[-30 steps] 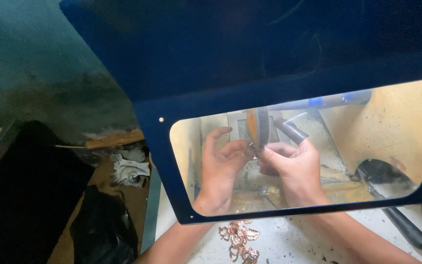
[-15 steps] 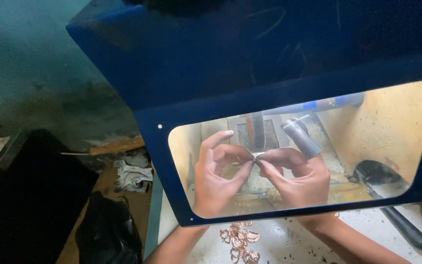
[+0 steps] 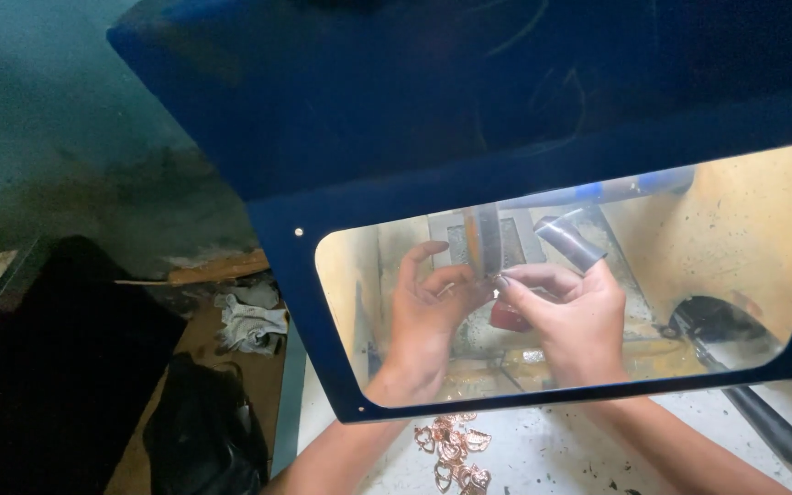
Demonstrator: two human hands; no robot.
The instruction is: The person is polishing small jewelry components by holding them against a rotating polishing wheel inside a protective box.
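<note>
Behind the clear window of a blue guard [image 3: 469, 137], the left hand [image 3: 428, 316] and right hand [image 3: 575, 316] meet at a small metal piece [image 3: 499, 278], each grip pinching it with fingertips pressed together. The piece sits just at the rim of the upright polishing wheel [image 3: 485, 240], at twelve o'clock from the hands. At six o'clock, a heap of copper-coloured heart pieces [image 3: 454, 449] lies on the white tabletop [image 3: 552, 454], and a black handle [image 3: 767, 426] rests at four o'clock.

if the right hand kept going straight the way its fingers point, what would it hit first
Probably the upright polishing wheel: the right hand points up-left, fingertips almost at its rim. Depth through the window is hard to judge.
</note>
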